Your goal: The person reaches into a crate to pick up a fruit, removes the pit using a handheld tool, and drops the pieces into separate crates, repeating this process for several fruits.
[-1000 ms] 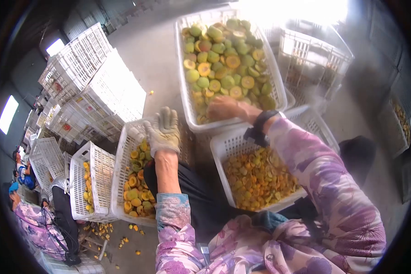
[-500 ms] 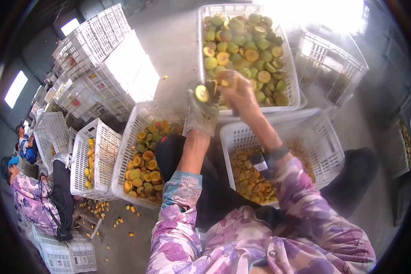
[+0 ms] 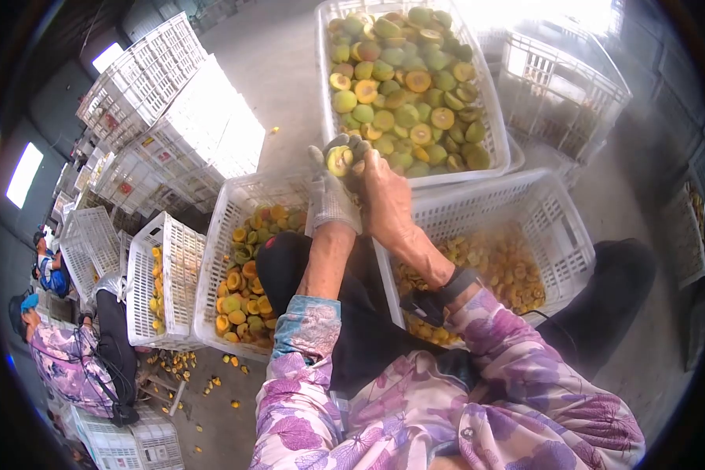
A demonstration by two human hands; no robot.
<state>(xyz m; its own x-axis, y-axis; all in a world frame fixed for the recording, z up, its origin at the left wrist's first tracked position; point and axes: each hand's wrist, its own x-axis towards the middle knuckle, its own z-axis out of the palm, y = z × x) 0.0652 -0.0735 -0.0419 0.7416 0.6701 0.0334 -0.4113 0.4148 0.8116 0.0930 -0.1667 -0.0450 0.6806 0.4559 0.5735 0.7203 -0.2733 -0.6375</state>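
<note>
My left hand (image 3: 334, 197), in a pale knitted glove with dark fingers, is closed around a cut fruit half (image 3: 339, 161). The fruit has green skin and yellowish flesh, like an unripe peach or apricot. My bare right hand (image 3: 388, 200) is clenched against the left fingertips, right beside the fruit. Whatever it grips is hidden by its fingers. Both hands are just over the near edge of a white crate (image 3: 327, 86) filled with green and orange halved fruit (image 3: 407, 116).
Between my legs a white crate (image 3: 562, 227) holds small orange-brown pieces (image 3: 509, 270). Another crate (image 3: 211, 274) at left holds orange halves (image 3: 247, 301). Stacked crates (image 3: 153, 102) rise at upper left. A co-worker (image 3: 70, 360) sits at far left; fruit scraps (image 3: 176, 364) litter the floor.
My right hand, blurred and raised earlier, has come down and closed against the left hand. The fruit half stays in my left hand. The view has shifted slightly.
</note>
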